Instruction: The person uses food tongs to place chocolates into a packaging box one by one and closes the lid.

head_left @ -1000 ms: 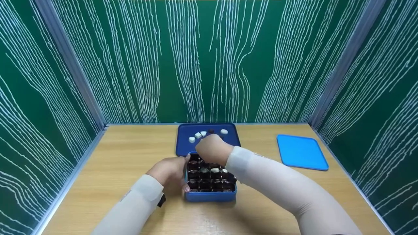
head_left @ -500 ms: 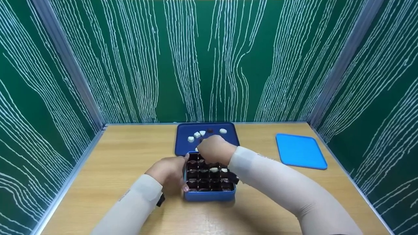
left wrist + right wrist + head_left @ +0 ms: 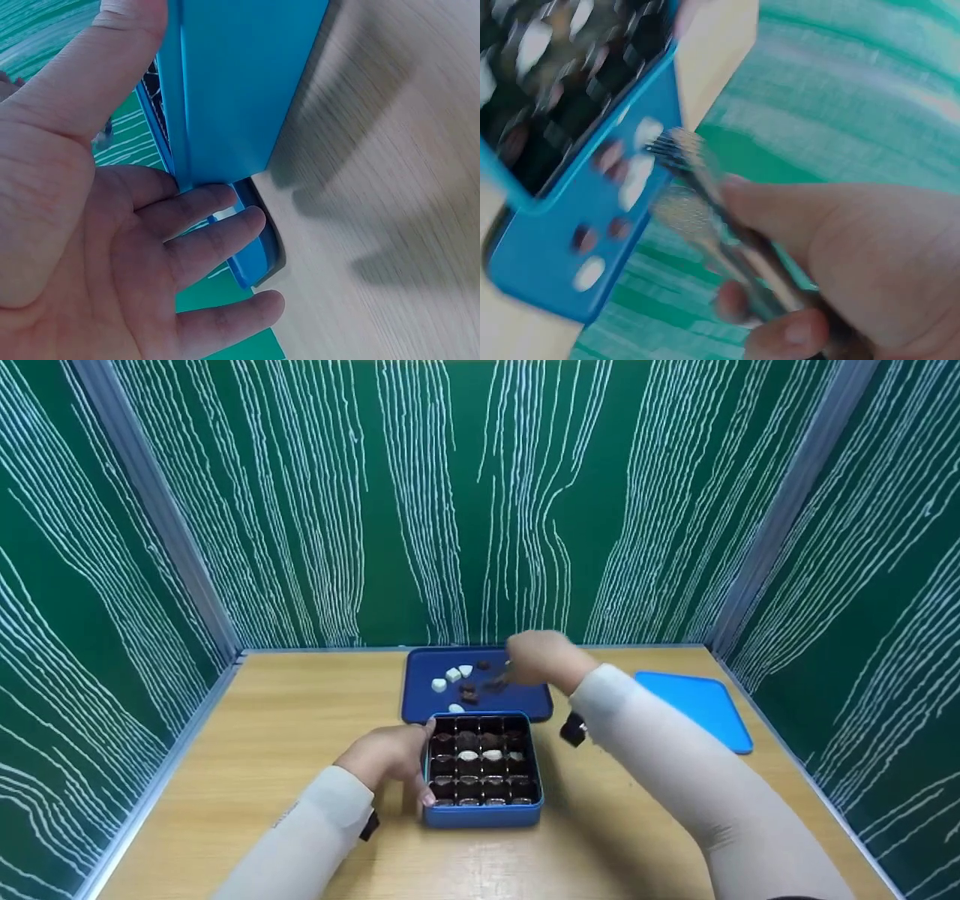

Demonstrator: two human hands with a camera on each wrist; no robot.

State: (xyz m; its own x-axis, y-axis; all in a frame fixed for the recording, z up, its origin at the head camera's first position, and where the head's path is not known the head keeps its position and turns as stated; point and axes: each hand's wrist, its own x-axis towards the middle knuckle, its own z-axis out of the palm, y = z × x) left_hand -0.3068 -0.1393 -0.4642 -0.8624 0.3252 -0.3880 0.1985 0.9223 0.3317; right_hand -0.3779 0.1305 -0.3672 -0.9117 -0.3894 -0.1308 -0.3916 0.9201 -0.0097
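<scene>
A blue box (image 3: 480, 816) stands on the table, fitted with a dark insert of small compartments; pale and brown chocolates sit in some of them. My left hand (image 3: 386, 754) holds its left side, thumb at the near corner and fingers at the far one. Behind the box lies a dark blue tray (image 3: 420, 666) bearing white chocolates (image 3: 453, 675) and brown chocolates (image 3: 469, 697). Over the tray's right part, my right hand (image 3: 544, 656) grips metal tongs (image 3: 742, 262). Their blurred ends stand apart in the right wrist view, with nothing visible between them.
A bright blue flat lid (image 3: 690, 703) lies at the right of the table, partly covered by the right sleeve (image 3: 675, 765). Green walls (image 3: 495, 495) with white streaks rise behind the table and on both sides.
My right hand has moved from above the box to the right and away, over the tray, uncovering the box's far compartments. The left hand keeps its place on the box.
</scene>
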